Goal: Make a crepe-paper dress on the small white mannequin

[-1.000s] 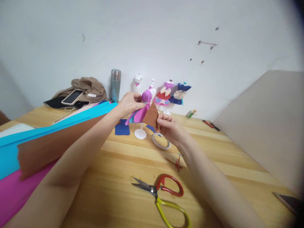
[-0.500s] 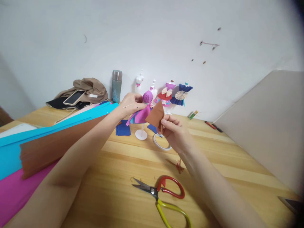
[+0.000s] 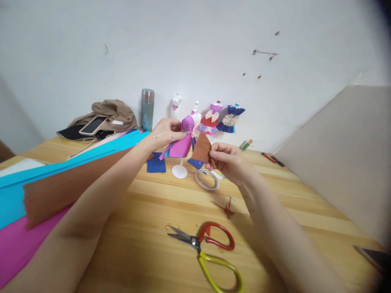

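Note:
A small white dress form on a round base wears a purple and pink paper dress with blue beneath. My left hand is closed on the dress form at its bodice, thumb and fingers at the side of the dress. In my right hand a folded piece of brown paper is pinched between thumb and fingers, its pointed end up, just right of the dress. Whether the paper touches the dress I cannot tell. Below my right hand lies a roll of white tape.
Scissors with red and yellow handles lie in front, blades pointing left. Coloured paper sheets cover the left side. A flask, a phone on brown cloth and dressed forms stand or lie by the wall. Paper scraps are scattered about.
My right hand has moved a little to the right with the brown paper, away from the dress. My left hand keeps its hold on the dress form. The view has shifted slightly.

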A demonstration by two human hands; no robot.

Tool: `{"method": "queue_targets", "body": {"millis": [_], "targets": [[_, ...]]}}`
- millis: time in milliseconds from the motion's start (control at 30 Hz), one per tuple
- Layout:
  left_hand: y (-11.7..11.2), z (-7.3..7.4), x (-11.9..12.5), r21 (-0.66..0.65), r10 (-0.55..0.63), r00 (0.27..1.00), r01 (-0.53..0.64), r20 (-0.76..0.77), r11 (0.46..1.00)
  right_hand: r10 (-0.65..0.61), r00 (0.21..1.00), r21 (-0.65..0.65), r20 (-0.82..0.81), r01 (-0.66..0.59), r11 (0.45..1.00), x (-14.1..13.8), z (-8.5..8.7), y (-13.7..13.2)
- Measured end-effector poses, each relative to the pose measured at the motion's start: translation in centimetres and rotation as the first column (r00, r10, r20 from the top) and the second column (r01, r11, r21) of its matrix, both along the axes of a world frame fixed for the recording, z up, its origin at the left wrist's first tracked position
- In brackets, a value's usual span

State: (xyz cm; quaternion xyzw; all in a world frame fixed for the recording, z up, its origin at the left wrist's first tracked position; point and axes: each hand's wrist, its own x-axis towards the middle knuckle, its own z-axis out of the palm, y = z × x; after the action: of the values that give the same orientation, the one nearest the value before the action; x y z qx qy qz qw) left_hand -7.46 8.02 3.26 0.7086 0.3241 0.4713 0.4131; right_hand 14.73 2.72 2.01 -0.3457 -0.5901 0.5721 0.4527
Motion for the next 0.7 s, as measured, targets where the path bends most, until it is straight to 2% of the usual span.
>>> {"method": "queue_targets", "body": {"millis": [100, 333, 567, 700], "targets": [[0.7, -0.3, -0.3, 0.022, -0.085, 0.996, 0.084, 0.014, 0.996, 0.005, 1.0, 0.013, 0.015, -0.005, 1.0, 0.3, 0.2, 0.0], [1.2, -0.6, -0.7, 0.029, -0.167, 0.986, 0.166, 0.026, 0.986, 0.029, 0.998, 0.014, 0.064, -0.03, 0.999, 0.3, 0.3, 0.0], [0.8, -0.2, -0.5, -0.03, -0.161, 0.985, 0.163, 0.065, 0.986, 0.031, 0.993, -0.028, 0.113, -0.028, 0.999, 0.5, 0.1, 0.1], [0.8, 0.0, -0.6, -0.028, -0.122, 0.991, 0.124, 0.045, 0.992, 0.03, 0.991, -0.046, 0.131, -0.025, 0.999, 0.4, 0.2, 0.1]]}}
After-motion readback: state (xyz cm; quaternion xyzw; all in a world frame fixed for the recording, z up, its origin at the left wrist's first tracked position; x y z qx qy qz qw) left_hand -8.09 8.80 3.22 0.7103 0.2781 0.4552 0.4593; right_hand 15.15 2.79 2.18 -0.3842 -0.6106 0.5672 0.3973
